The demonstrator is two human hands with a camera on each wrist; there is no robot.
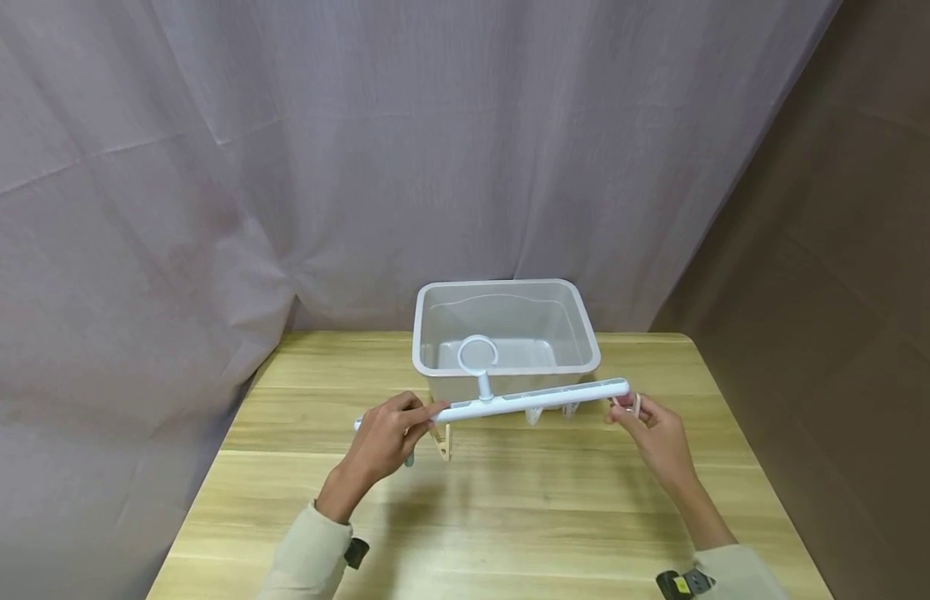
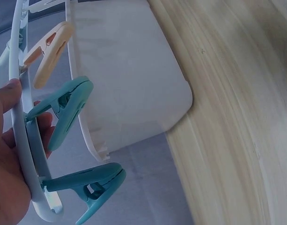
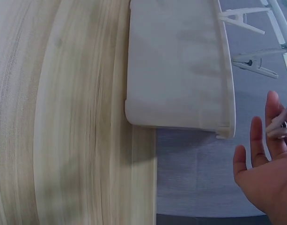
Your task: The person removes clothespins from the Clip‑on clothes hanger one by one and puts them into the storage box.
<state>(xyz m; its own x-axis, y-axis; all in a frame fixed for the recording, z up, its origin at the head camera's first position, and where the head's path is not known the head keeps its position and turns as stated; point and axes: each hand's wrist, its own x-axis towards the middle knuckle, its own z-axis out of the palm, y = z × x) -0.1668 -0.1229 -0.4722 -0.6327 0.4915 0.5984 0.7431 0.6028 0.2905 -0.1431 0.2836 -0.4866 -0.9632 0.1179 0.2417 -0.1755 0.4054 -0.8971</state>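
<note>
A light blue clip hanger (image 1: 543, 400) with a round hook (image 1: 477, 354) at its middle is held up above the table. My left hand (image 1: 390, 437) grips its bar near the left end. From the bar hang two teal clips (image 2: 70, 105) on the left, a peach clip (image 2: 52, 49), and two whitish clips (image 3: 255, 65) farther right. At the right end my right hand (image 1: 656, 437) pinches a pale pinkish clip (image 1: 628, 403) between thumb and fingers. Its other fingers stand apart in the right wrist view, where the clip (image 3: 279, 126) is partly hidden.
A grey plastic bin (image 1: 510, 287) stands on the wooden table (image 1: 555, 517) just behind the hanger, its top uncovered. A grey curtain (image 1: 465, 150) hangs along the back and left, and a brown one (image 1: 825, 317) along the right.
</note>
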